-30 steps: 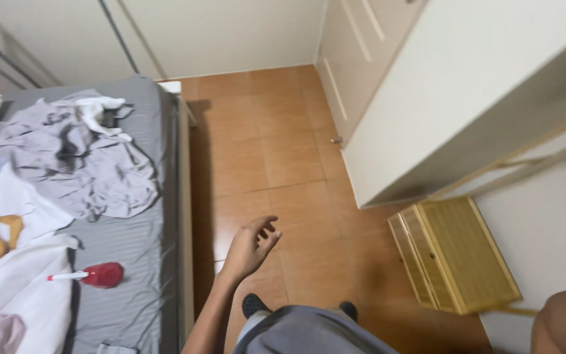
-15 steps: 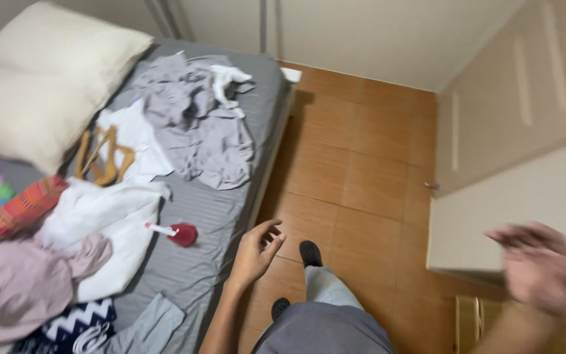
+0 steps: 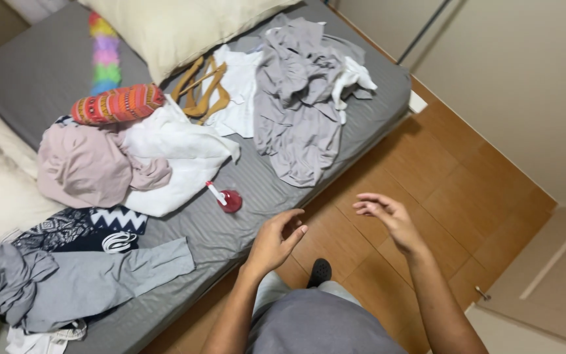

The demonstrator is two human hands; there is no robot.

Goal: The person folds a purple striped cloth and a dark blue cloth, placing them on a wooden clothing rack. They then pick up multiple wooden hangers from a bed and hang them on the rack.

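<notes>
2 empty, open hands, left hand (image 3: pixel 276 241) and right hand (image 3: pixel 388 219), near red bottle (image 3: pixel 229 200).

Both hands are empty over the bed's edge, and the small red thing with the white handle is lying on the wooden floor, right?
Not quite. The head view shows the red thing with the white handle lying on the grey bed sheet, not the floor. The left hand and right hand are indeed empty.

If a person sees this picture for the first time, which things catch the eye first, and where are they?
Bright colours stand out: an orange-red patterned roll near the cream pillow, and a small red tool with a white handle near the bed's edge. Grey clothes lie heaped on the grey bed. Both empty hands, left hand and right hand, hover open above the wooden floor.
</notes>
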